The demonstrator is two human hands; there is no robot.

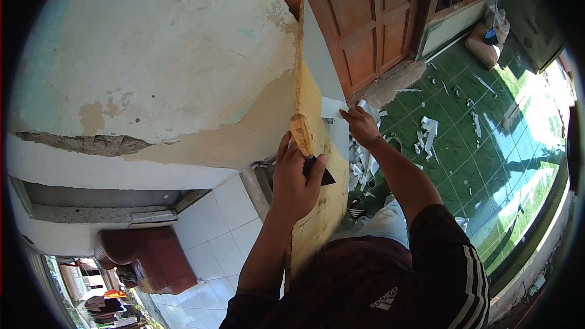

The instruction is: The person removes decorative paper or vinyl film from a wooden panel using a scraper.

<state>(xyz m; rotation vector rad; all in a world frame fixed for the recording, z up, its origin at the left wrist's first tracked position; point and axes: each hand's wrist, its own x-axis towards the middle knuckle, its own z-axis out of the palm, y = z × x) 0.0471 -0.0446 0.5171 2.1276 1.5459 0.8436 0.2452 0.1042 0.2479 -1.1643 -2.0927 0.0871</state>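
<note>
My left hand (pixel 295 176) is closed on a putty knife (pixel 301 133) and rests against the edge of a wooden board. The knife's wooden handle points up and its dark blade points down toward me. Standing on edge in front of me, the board (pixel 320 207) shows bare yellowish wood on its near part and a pale grey-white facing on its far part. A white strip (pixel 331 108) of that facing is pinched in my right hand (pixel 362 127), folded back from the board's surface.
White peeled scraps (pixel 428 133) litter the green tiled floor (pixel 454 164), with a heap beside the board. A brown panelled door (pixel 378 24) is ahead. On the left are a worn plaster wall (pixel 152 55) and a maroon sofa (pixel 161 259). A sack (pixel 484 45) lies far right.
</note>
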